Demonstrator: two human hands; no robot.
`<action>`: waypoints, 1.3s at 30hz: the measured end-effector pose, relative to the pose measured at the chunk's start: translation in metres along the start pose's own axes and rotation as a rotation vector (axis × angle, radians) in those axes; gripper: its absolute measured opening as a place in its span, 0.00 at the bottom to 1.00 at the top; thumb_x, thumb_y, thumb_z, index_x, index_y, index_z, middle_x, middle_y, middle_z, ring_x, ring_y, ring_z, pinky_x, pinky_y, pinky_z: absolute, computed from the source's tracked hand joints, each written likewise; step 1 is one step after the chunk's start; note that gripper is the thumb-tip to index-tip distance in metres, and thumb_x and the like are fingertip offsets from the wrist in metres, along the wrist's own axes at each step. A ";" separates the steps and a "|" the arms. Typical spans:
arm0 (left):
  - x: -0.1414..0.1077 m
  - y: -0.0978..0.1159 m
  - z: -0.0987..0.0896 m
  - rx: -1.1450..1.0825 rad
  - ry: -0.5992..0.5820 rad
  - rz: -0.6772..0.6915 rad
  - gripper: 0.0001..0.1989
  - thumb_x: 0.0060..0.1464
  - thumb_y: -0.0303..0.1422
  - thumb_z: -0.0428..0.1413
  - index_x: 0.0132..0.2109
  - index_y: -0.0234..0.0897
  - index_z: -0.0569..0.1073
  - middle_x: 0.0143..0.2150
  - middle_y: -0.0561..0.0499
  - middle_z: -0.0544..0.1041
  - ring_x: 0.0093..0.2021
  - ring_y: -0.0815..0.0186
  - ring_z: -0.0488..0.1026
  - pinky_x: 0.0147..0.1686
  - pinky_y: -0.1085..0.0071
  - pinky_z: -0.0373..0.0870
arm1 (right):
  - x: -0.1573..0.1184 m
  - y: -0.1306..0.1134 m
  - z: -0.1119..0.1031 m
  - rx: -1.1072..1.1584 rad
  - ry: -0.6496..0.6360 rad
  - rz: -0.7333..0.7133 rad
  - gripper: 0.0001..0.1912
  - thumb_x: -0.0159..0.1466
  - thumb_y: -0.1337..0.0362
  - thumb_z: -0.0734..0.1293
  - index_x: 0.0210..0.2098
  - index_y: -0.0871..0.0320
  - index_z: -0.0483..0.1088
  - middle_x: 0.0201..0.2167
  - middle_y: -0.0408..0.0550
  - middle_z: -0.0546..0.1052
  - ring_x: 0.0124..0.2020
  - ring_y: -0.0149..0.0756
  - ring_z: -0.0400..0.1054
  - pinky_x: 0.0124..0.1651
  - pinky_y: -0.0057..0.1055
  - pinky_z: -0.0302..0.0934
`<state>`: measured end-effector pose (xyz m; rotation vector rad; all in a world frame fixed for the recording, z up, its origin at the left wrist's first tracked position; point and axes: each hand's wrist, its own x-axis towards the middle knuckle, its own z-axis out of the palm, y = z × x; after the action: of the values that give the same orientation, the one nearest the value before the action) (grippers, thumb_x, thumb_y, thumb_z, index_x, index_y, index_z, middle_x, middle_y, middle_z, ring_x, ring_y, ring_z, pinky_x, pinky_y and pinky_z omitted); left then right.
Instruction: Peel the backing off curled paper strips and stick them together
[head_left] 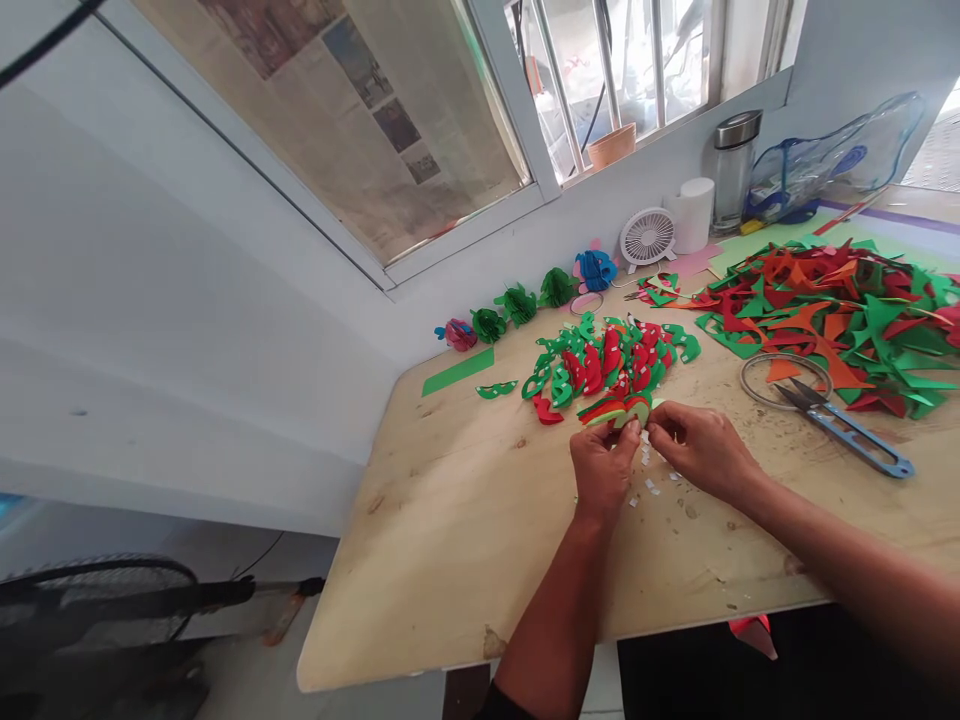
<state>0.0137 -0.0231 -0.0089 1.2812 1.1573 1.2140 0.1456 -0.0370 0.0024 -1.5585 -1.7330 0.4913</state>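
Observation:
My left hand (602, 468) pinches a layered paper craft piece (616, 410) of red, orange and pale green sheets, at its lower edge. Close by on the right, my right hand (701, 445) has thumb and forefinger pressed together near the piece's right side. Whatever lies between those fingertips is too small to make out. Just below both hands, small white paper bits (651, 487) are scattered on the wooden table (450, 520). Beyond the hands spreads a heap of red and green paper cutouts (592, 362), many with small white patches.
Blue thread snips (855, 430) rest against a tape roll (786, 380) at right. Behind them rises a pile of paper offcuts (832, 320). Along the wall stand folded paper figures (517, 303), a small white fan (648, 238) and a glass bottle (733, 175).

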 end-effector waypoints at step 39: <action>-0.001 0.002 0.000 -0.013 0.096 0.015 0.09 0.46 0.36 0.59 0.32 0.33 0.78 0.28 0.50 0.77 0.30 0.67 0.73 0.33 0.72 0.70 | -0.003 -0.008 -0.007 0.140 0.077 -0.057 0.08 0.58 0.64 0.60 0.23 0.56 0.65 0.17 0.40 0.68 0.20 0.29 0.61 0.25 0.26 0.55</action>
<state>0.0139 -0.0241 -0.0070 1.2352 1.2087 1.3044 0.1448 -0.0425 0.0121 -1.4080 -1.6441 0.5068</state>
